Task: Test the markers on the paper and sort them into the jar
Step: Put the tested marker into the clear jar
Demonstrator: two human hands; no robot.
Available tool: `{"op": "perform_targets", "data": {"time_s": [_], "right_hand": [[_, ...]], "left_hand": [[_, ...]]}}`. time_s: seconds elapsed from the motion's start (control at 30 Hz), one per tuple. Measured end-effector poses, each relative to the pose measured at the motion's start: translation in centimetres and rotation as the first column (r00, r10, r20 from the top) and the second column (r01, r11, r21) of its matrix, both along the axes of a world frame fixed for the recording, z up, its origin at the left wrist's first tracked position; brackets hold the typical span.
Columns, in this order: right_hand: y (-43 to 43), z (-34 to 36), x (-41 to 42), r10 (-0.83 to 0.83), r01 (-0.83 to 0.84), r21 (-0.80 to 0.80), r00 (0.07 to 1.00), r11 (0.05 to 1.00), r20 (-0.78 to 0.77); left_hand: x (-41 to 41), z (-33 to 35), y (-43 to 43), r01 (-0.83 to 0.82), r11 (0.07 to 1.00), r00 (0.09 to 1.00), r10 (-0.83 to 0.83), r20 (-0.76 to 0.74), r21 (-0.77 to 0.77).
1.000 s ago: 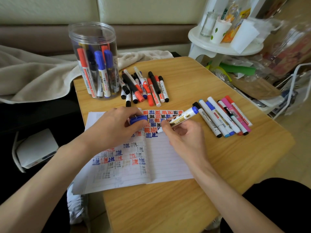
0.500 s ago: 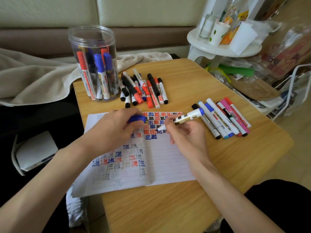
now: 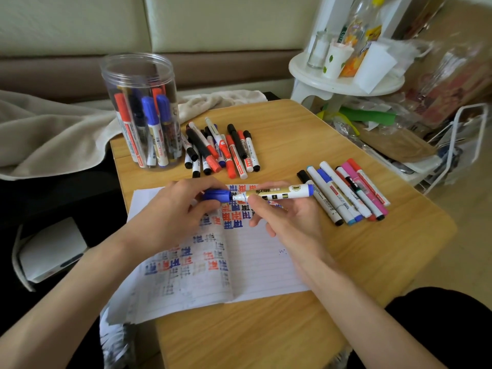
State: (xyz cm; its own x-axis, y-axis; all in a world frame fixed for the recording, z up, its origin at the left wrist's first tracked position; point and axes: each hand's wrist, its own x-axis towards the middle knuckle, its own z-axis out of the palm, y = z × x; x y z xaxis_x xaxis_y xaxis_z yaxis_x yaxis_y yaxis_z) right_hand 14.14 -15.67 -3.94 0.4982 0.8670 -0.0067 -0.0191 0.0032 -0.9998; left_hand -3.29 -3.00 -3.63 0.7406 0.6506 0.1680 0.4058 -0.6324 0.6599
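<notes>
One jar (image 3: 138, 110), upper left; one paper (image 3: 266, 262), centre. Your right hand (image 3: 287, 222) curls its fingers round one blue marker (image 3: 279, 194); your left hand (image 3: 173, 217) pinches one cap (image 3: 217, 195).

A cream sofa (image 3: 213, 22) with a brown band fills the top of the frame, a beige blanket (image 3: 53, 137) lying at left. The light wooden table (image 3: 292, 123) sits in the centre. At upper right a white round stand (image 3: 346, 86) holds bottles (image 3: 356, 35) and cups (image 3: 336, 59), beside crumpled plastic (image 3: 415, 49) and a white wire rack (image 3: 471, 107) on pale floor (image 3: 474, 235). Soft, even light
</notes>
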Motion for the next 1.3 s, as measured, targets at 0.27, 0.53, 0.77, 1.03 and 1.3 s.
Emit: {"op": "perform_targets", "data": {"time_s": [0.27, 0.53, 0.77, 1.03, 1.3], "right_hand": [[-0.4, 0.0, 0.2, 0.067, -0.067, 0.000, 0.997, 0.998, 0.035], [-0.5, -0.1, 0.9, 0.079, -0.079, 0.001, 0.997, 0.997, -0.028], [-0.1, 0.0, 1.2, 0.124, -0.127, -0.020, 0.988, 0.992, -0.090], [-0.3, 0.3, 3.2, 0.169, -0.170, -0.019, 0.985, 0.985, -0.032], [-0.5, 0.3, 4.0, 0.249, -0.252, -0.016, 0.938, 0.967, 0.240]], "left_hand": [[0.0, 0.2, -0.2, 0.075, 0.996, 0.994, -0.071, 0.082, -0.045], [0.1, 0.3, -0.2, 0.083, 0.994, 0.989, -0.074, 0.125, -0.074], [0.1, 0.5, -0.2, 0.055, 0.996, 0.993, -0.047, 0.108, -0.073], [-0.2, 0.8, -0.6, -0.005, 0.992, 0.991, 0.022, 0.129, -0.126], [-0.3, 0.0, -1.3, -0.041, 0.990, 0.988, 0.061, 0.141, -0.138]]}}
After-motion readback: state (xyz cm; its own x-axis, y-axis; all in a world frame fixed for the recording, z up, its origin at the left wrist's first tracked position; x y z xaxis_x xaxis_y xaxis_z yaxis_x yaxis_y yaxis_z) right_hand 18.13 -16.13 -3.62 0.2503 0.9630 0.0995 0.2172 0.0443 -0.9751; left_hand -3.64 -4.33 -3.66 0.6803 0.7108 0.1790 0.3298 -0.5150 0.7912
